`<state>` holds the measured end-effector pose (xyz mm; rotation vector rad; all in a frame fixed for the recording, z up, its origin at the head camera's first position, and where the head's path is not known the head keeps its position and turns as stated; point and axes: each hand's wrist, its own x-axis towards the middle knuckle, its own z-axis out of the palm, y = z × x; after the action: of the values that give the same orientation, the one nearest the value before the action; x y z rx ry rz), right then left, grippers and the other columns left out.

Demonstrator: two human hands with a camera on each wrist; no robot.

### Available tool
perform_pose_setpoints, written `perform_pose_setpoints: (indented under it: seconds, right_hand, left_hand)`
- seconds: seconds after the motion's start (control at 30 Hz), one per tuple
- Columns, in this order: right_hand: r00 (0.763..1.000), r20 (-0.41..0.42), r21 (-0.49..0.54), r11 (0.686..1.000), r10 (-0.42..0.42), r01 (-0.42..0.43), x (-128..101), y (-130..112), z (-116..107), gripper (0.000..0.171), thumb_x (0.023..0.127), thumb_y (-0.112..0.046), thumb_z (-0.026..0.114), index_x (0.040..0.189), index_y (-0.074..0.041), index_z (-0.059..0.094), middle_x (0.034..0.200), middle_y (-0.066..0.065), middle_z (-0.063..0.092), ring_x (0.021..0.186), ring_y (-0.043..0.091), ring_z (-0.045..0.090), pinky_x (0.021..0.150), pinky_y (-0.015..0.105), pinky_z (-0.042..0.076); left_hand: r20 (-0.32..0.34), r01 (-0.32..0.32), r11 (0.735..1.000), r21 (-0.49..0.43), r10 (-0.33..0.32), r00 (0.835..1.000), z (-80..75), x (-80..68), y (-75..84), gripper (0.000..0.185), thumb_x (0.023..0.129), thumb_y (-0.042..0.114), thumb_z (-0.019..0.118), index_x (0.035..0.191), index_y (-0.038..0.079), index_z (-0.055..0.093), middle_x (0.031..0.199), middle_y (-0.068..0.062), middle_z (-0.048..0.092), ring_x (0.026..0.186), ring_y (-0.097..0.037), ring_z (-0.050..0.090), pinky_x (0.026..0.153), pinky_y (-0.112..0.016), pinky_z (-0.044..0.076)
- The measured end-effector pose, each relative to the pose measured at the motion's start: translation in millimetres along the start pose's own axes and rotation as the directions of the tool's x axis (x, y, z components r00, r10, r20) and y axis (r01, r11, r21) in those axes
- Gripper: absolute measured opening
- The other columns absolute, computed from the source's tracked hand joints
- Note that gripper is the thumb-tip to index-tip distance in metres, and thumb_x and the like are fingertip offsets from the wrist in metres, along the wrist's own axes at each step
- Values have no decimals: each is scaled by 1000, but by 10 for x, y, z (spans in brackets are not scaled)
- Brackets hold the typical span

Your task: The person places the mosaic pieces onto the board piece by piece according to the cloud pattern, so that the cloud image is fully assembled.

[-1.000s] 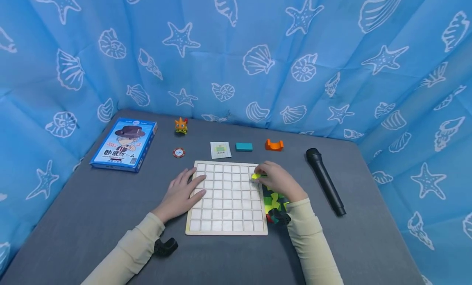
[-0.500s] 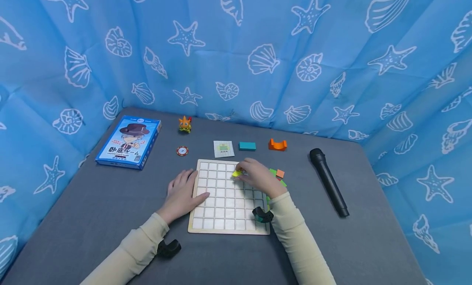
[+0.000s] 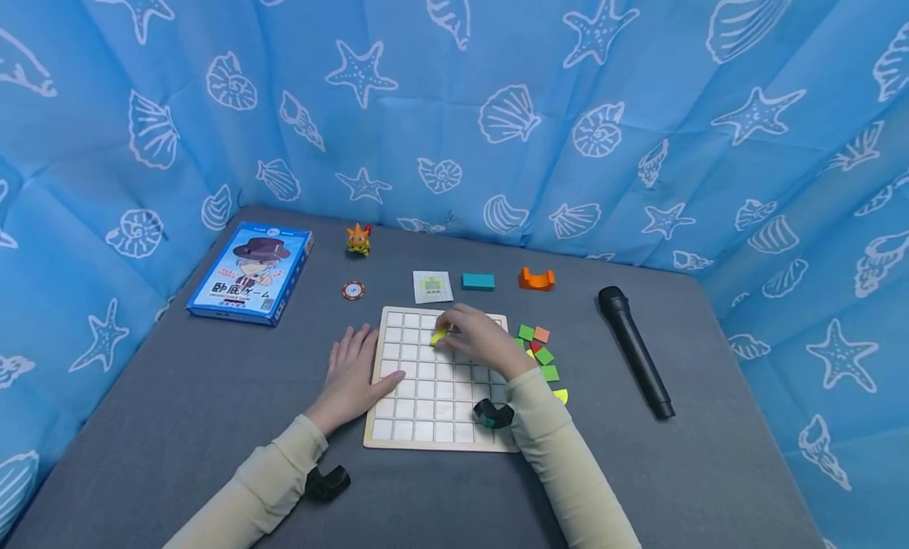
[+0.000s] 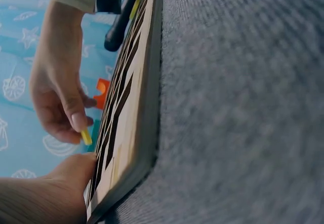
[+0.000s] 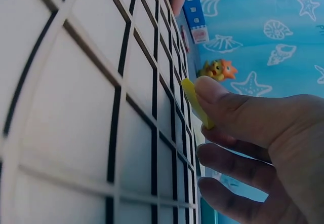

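Observation:
A square wooden grid board (image 3: 426, 391) with white cells lies on the grey table. Over its upper part, my right hand (image 3: 477, 340) pinches a small yellow tile (image 5: 197, 103) between thumb and fingers. In the right wrist view the tile is just off the grid, its contact with the board unclear. My left hand (image 3: 350, 379) rests at the board's left edge, thumb on the cells and fingers stretched out. Several green, orange, red and yellow tiles (image 3: 550, 373) lie along the board's right side, partly hidden by the right forearm.
Behind the board are a printed card (image 3: 432, 287), a teal block (image 3: 478, 281) and an orange curved block (image 3: 536, 279). A poker chip (image 3: 353, 290), a toy figure (image 3: 358, 240) and a blue game box (image 3: 250, 273) stand left. A black microphone (image 3: 635, 352) lies right.
My right hand has carried the yellow tile leftward from the board's right edge over the upper cells. The tiles at the right have come into view. The left hand stays at the board's edge.

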<state>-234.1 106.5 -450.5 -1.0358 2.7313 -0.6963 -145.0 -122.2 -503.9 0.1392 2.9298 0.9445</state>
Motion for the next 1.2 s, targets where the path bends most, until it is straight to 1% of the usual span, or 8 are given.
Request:
perform_pose_setpoints:
  seconds: [0.1,0.27,0.33,0.57,0.73,0.87,1.0,1.2]
  right_hand:
    - [1000,21,-19,1000,6,-6,38,-17,18,23,87,-22,72,107,-12,66,104,-1,62,92,13,60,82,31,51]
    - [1000,21,-60,998,-1,2,96,-32,59,23,87,-23,71,108,-13,66,106,-2,62,92,11,60,82,29,51]
    - [1000,18,-76,997,-6,7,102,-27,71,23,88,-23,70,108,-13,67,106,-2,63,93,11,60,83,29,50]
    - [999,34,-98,995,-15,18,124,-51,87,25,89,-24,69,111,-13,67,107,-1,64,97,13,60,86,31,50]
    - [999,35,-120,992,-26,30,142,-57,102,25,88,-25,70,110,-13,68,106,-2,64,95,13,60,85,31,50]
    - [999,33,-142,989,-30,35,153,-57,125,26,88,-27,71,110,-14,69,106,-2,63,95,13,60,84,30,50]
    - [999,29,-160,987,-27,31,148,-58,139,26,88,-29,70,110,-15,68,107,-2,62,94,12,58,83,30,50]
    - [999,22,-156,987,-34,37,139,-65,150,25,88,-28,70,109,-14,69,102,-1,60,86,11,56,77,28,50]
  left_hand:
    - [-4,-13,1000,-20,12,1000,2,-3,12,86,89,50,62,149,1,26,157,-22,15,145,-42,1,112,-62,1]
    - [-19,-23,999,-30,22,1000,-34,-11,16,84,88,49,64,148,2,31,156,-21,19,145,-41,6,112,-62,6]
    - [-13,-14,1000,-22,14,1000,-47,-5,26,83,87,50,64,148,2,32,156,-21,20,145,-41,8,112,-62,8]
    - [-22,30,999,26,-29,999,-155,0,95,73,86,46,67,139,1,44,150,-22,33,140,-42,24,107,-63,22]
    - [-7,46,998,52,-46,999,-232,3,130,70,86,45,68,138,3,47,147,-21,37,136,-41,32,102,-62,29]
    - [-2,47,997,65,-46,999,-261,5,126,68,85,44,69,136,4,50,146,-20,39,134,-41,34,99,-61,32]
    - [0,47,997,63,-47,999,-257,11,115,68,84,45,70,136,4,50,146,-20,39,134,-41,34,99,-61,32]
    - [-3,43,997,70,-43,999,-232,16,79,70,85,47,69,137,5,49,146,-20,39,134,-41,34,98,-61,32]
